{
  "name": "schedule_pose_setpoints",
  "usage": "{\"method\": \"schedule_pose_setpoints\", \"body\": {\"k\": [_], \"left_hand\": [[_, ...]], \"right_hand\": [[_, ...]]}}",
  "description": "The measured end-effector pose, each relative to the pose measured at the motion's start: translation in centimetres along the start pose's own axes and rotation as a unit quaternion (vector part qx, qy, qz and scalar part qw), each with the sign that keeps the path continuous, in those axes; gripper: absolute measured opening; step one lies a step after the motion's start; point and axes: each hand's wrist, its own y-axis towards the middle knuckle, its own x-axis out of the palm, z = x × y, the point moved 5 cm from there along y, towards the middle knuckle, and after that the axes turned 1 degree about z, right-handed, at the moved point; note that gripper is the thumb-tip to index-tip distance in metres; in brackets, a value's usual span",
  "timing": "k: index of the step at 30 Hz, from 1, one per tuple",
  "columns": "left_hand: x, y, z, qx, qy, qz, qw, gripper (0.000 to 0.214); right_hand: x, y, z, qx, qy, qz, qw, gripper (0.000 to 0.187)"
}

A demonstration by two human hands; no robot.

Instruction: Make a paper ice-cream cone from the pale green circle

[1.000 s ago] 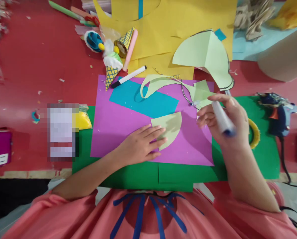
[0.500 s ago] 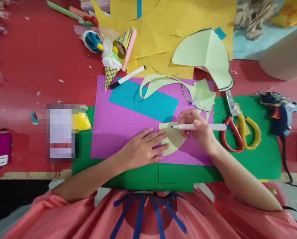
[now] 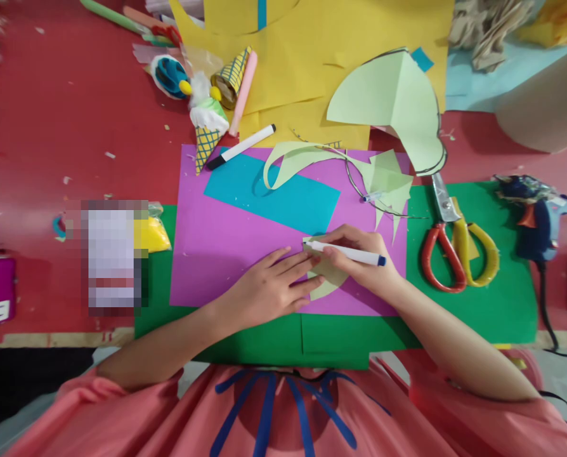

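Observation:
My left hand (image 3: 270, 287) lies flat with fingers stretched out, pressing down a pale green quarter-round paper piece (image 3: 325, 278) on the purple sheet (image 3: 221, 241). My right hand (image 3: 362, 260) is closed round a white marker (image 3: 347, 252), whose tip rests at the upper left corner of the green piece, just beyond my left fingertips. A blue paper strip (image 3: 274, 193) lies on the purple sheet above both hands.
Red and yellow scissors (image 3: 455, 244) lie on the green sheet (image 3: 502, 298) to the right, with a glue gun (image 3: 533, 212) beyond. A second marker (image 3: 240, 146), paper cones (image 3: 207, 124), green offcuts (image 3: 392, 105) and yellow sheets (image 3: 321, 44) lie at the back. A blurred box (image 3: 115, 257) stands left.
My right hand came down from the right with the marker, turned it level, and brought its tip to the green piece's corner. My left hand has stayed flat on the paper.

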Motion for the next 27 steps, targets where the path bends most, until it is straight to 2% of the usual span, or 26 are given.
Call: {"method": "schedule_pose_setpoints", "body": {"k": [4, 8, 14, 16, 20, 22, 25, 27], "left_hand": [[0.0, 0.1, 0.0, 0.003, 0.006, -0.006, 1.000, 0.034], [0.0, 0.1, 0.0, -0.010, 0.015, 0.000, 1.000, 0.035], [-0.1, 0.1, -0.5, -0.060, 0.041, 0.009, 0.997, 0.038], [0.1, 0.1, -0.7, -0.053, 0.040, 0.003, 0.998, 0.041], [0.7, 0.1, -0.7, -0.020, 0.026, -0.015, 0.999, 0.049], [0.8, 0.1, -0.7, -0.018, 0.023, -0.012, 1.000, 0.052], [0.9, 0.1, -0.7, -0.018, 0.017, -0.012, 1.000, 0.051], [1.0, 0.1, -0.8, -0.012, 0.015, -0.018, 1.000, 0.049]], "right_hand": [[0.1, 0.0, 0.0, -0.004, -0.006, 0.001, 1.000, 0.023], [-1.0, -0.1, -0.3, -0.030, -0.013, 0.021, 0.999, 0.028], [-4.1, -0.4, -1.0, -0.074, -0.077, 0.122, 0.987, 0.024], [-4.2, -0.4, -1.0, -0.079, -0.046, 0.107, 0.990, 0.028], [-3.1, -0.1, -0.6, -0.053, 0.121, 0.043, 0.990, 0.049], [-2.5, 0.5, -0.4, -0.037, 0.137, 0.024, 0.990, 0.043], [-1.8, 1.4, -0.6, -0.029, 0.100, 0.007, 0.995, 0.026], [-1.4, 1.9, -0.7, -0.022, 0.095, 0.005, 0.995, 0.021]]}}
